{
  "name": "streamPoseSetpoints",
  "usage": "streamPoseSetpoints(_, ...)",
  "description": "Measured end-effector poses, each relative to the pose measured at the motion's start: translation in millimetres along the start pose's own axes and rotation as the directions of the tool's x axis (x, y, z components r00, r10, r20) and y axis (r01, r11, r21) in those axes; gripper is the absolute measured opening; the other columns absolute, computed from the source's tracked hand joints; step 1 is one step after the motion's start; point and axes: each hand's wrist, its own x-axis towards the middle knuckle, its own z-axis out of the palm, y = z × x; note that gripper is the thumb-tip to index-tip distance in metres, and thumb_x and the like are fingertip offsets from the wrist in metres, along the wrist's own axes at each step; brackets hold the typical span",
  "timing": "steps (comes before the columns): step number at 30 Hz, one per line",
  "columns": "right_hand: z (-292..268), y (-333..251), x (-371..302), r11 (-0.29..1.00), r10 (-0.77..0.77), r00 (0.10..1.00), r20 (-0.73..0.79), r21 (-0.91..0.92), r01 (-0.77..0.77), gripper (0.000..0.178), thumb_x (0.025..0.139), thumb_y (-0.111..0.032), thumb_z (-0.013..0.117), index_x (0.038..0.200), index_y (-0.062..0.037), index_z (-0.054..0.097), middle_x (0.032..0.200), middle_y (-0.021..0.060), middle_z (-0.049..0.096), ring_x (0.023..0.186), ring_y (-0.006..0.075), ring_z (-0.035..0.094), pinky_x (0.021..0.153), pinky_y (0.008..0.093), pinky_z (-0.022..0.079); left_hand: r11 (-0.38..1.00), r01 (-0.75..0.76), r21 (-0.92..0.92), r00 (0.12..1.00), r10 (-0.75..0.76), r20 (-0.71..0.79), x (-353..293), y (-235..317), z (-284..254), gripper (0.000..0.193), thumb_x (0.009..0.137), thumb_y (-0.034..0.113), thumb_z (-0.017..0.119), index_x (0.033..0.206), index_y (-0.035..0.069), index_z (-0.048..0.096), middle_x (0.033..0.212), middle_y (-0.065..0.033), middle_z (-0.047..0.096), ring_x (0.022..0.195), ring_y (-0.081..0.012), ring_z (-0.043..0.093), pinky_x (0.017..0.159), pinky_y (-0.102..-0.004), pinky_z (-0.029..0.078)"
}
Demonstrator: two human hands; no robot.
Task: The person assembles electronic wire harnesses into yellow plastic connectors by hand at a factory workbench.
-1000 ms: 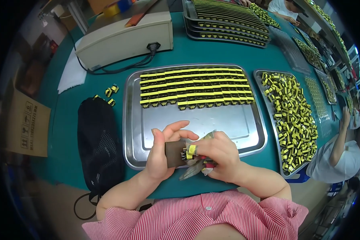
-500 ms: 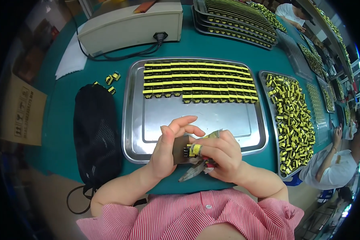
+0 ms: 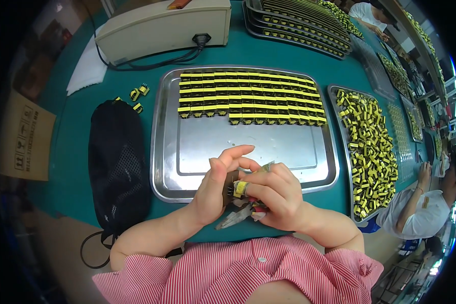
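My left hand (image 3: 213, 185), its fingers bent and thumb raised, cups a flat dark-brown piece (image 3: 230, 181) against its palm. Closed in front of it, my right hand (image 3: 278, 195) pinches a small transformer (image 3: 240, 189) with yellow tape and thin metal pins, the pins facing the brown piece. Crumpled greyish wrapping (image 3: 233, 219) and something red stick out below the right fingers; what they belong to is partly hidden. Both hands are above the near edge of a metal tray (image 3: 157, 152), which carries rows of yellow-topped transformers (image 3: 253, 99).
To the right stands a second tray (image 3: 350, 195) heaped with loose transformers (image 3: 372, 157). A black mesh bag (image 3: 119, 167) lies at left, several loose transformers (image 3: 135, 94) behind it. Farther back are a beige device (image 3: 162, 33) with a black cable and stacked trays (image 3: 299, 30). Co-workers sit at right.
The view has shifted slightly, so the tray and bag sit a little higher and farther left. My right hand and the transformer have moved slightly left, closer to the left palm.
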Motion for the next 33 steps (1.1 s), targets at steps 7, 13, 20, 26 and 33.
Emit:
streamPoseSetpoints(7, 1.2, -2.2, -0.6, 1.000, 0.014, 1.000, -0.023, -0.007, -0.014, 0.039, 0.050, -0.006, 0.065, 0.088, -0.0020, 0.058, 0.086, 0.0067, 0.058, 0.061, 0.0216, 0.048, 0.054, 0.0317, 0.038, 0.997, 0.005, -0.083, 1.000, -0.004, 0.007, -0.3, -0.6, 2.1, 0.086, 0.079, 0.072, 0.013, 0.130, 0.004, 0.027, 0.110, -0.0108, 0.048, 0.091, -0.0145, 0.052, 0.078, -0.0260, 0.043)
streamPoseSetpoints(13, 1.2, -4.1, -2.1, 0.999, 0.034, 0.999, -0.011, -0.041, -0.034, 0.039, 0.050, -0.007, 0.064, 0.089, -0.0027, 0.059, 0.086, 0.0067, 0.056, 0.063, 0.0212, 0.048, 0.054, 0.0319, 0.039, 0.999, 0.011, -0.052, 1.000, -0.011, 0.008, 0.3, -2.1, 2.3, 0.087, 0.079, 0.072, 0.014, 0.129, 0.003, 0.027, 0.111, -0.0118, 0.047, 0.094, -0.0160, 0.052, 0.082, -0.0276, 0.043)
streamPoseSetpoints(20, 1.0, -2.4, -3.4, 0.995, -0.051, 0.998, 0.038, -0.089, 0.054, 0.036, 0.047, -0.009, 0.063, 0.083, -0.0055, 0.061, 0.091, 0.0079, 0.058, 0.063, 0.0184, 0.047, 0.055, 0.0293, 0.038, 0.992, 0.106, -0.073, 0.993, -0.109, -0.038, -0.7, 6.5, 6.4, 0.088, 0.078, 0.073, 0.010, 0.129, 0.002, 0.028, 0.109, -0.0116, 0.048, 0.094, -0.0179, 0.052, 0.082, -0.0287, 0.043)
streamPoseSetpoints(26, 0.7, -4.8, -3.1, 0.992, -0.055, 0.996, 0.065, -0.112, 0.062, 0.035, 0.049, -0.012, 0.062, 0.084, -0.0057, 0.061, 0.090, 0.0083, 0.058, 0.063, 0.0183, 0.047, 0.056, 0.0296, 0.038, 0.995, 0.104, -0.011, 0.993, -0.105, -0.048, -1.2, 1.3, 4.2, 0.087, 0.080, 0.072, 0.009, 0.128, 0.002, 0.029, 0.108, -0.0111, 0.048, 0.091, -0.0177, 0.052, 0.081, -0.0290, 0.043)
streamPoseSetpoints(33, 1.7, -5.2, -4.2, 0.990, -0.056, 0.995, 0.085, -0.122, 0.066, 0.035, 0.050, -0.013, 0.062, 0.084, -0.0055, 0.061, 0.091, 0.0093, 0.057, 0.064, 0.0188, 0.047, 0.056, 0.0301, 0.039, 0.990, 0.117, 0.074, 0.990, -0.111, -0.083, -1.2, 0.8, 6.3, 0.085, 0.081, 0.070, 0.009, 0.128, 0.003, 0.030, 0.108, -0.0109, 0.048, 0.091, -0.0166, 0.052, 0.080, -0.0277, 0.043)
